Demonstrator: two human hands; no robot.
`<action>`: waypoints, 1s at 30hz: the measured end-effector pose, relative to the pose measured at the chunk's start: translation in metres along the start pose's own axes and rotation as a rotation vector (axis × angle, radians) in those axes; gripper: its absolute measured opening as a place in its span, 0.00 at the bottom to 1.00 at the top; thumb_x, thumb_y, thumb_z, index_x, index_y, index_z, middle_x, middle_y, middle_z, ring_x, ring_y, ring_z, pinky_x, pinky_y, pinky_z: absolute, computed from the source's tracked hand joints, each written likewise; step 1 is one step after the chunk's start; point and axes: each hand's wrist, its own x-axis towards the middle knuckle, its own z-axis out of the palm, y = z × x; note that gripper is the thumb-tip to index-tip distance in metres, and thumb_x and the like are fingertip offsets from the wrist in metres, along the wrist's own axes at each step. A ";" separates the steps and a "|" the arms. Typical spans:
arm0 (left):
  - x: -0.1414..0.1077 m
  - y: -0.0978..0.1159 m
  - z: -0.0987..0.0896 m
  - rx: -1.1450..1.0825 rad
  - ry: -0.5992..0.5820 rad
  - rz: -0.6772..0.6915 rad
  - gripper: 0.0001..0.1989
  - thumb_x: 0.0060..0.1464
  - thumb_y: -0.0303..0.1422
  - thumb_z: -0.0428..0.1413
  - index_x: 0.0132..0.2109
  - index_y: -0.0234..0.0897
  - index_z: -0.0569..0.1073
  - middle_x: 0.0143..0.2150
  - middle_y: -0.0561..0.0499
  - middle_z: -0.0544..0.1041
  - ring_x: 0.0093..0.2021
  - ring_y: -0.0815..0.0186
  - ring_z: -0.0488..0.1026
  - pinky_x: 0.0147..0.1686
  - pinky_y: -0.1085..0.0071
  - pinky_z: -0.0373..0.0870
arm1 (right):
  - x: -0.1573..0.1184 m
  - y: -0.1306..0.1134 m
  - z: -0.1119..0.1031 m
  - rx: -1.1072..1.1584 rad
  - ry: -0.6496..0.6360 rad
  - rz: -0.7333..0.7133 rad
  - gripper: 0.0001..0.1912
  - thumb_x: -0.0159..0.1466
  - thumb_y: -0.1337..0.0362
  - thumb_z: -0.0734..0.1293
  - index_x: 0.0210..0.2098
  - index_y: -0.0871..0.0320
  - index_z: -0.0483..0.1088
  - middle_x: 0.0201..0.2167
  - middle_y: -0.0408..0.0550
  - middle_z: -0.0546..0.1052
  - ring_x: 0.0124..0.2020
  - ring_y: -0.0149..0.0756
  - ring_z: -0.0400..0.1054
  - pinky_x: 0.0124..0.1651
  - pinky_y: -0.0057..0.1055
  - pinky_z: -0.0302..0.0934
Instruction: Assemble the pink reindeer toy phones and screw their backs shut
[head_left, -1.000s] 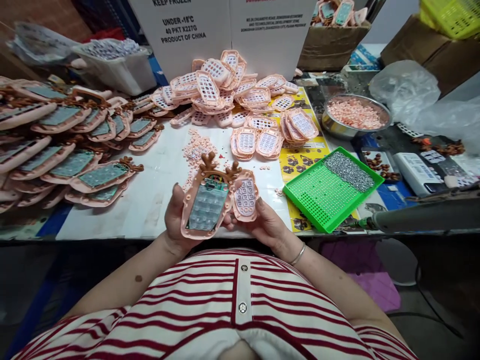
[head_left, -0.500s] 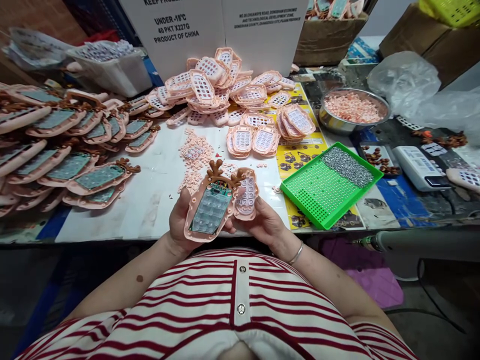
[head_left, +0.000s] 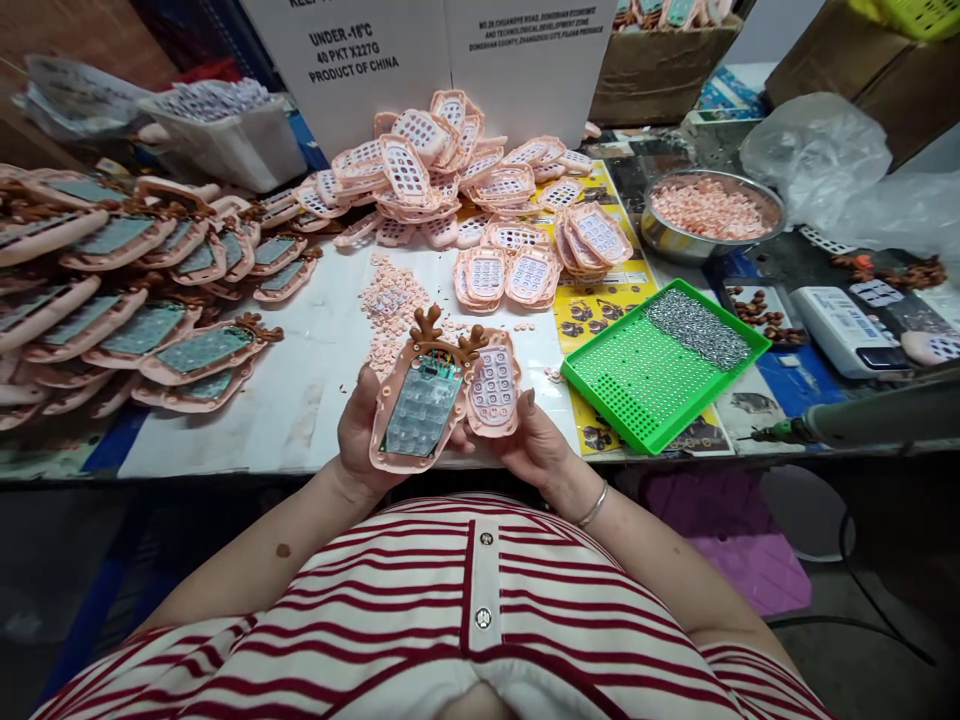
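Observation:
My left hand point(head_left: 364, 435) grips a pink shell with a circuit board point(head_left: 421, 405) inside and brown antlers point(head_left: 427, 330) at its top. In my right hand point(head_left: 536, 440) is a smaller pink cover point(head_left: 493, 385) with a grid of pale keys, held upright against the shell's right edge. Fingertips of both hands are partly hidden behind the two parts. Beyond them on the white sheet lie many small pink pieces point(head_left: 390, 300) and stacked pink covers point(head_left: 481, 278).
Board-filled shells point(head_left: 131, 330) are heaped on the left, covers point(head_left: 405, 170) at the back. To the right are a green tray point(head_left: 622, 370) with screws point(head_left: 697, 328), a metal bowl point(head_left: 675, 240), a white device point(head_left: 840, 330) and a screwdriver-like tool point(head_left: 847, 415).
The antlered shell has tilted slightly, and the smaller cover now shows more fully, with my right thumb off its face. The tool at the right has shifted upward in view.

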 end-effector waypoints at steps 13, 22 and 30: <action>-0.003 0.001 0.000 0.053 -0.031 -0.011 0.38 0.40 0.64 0.64 0.51 0.42 0.77 0.38 0.44 0.83 0.44 0.41 0.82 0.43 0.43 0.78 | 0.001 0.003 -0.006 -0.055 0.022 -0.020 0.39 0.48 0.32 0.74 0.49 0.53 0.75 0.46 0.50 0.83 0.47 0.42 0.77 0.51 0.39 0.73; -0.001 -0.005 -0.004 0.043 -0.016 -0.063 0.36 0.43 0.63 0.63 0.50 0.41 0.79 0.38 0.43 0.83 0.42 0.41 0.82 0.41 0.43 0.79 | 0.002 0.003 -0.005 -0.065 -0.014 -0.023 0.40 0.49 0.31 0.72 0.47 0.54 0.74 0.40 0.50 0.83 0.45 0.44 0.77 0.43 0.36 0.74; 0.002 0.006 0.005 0.019 0.148 0.105 0.36 0.42 0.49 0.71 0.57 0.39 0.75 0.52 0.42 0.82 0.48 0.49 0.82 0.46 0.57 0.80 | 0.006 0.005 -0.007 -0.028 0.050 -0.076 0.40 0.48 0.39 0.79 0.54 0.52 0.72 0.49 0.48 0.82 0.43 0.38 0.77 0.50 0.36 0.72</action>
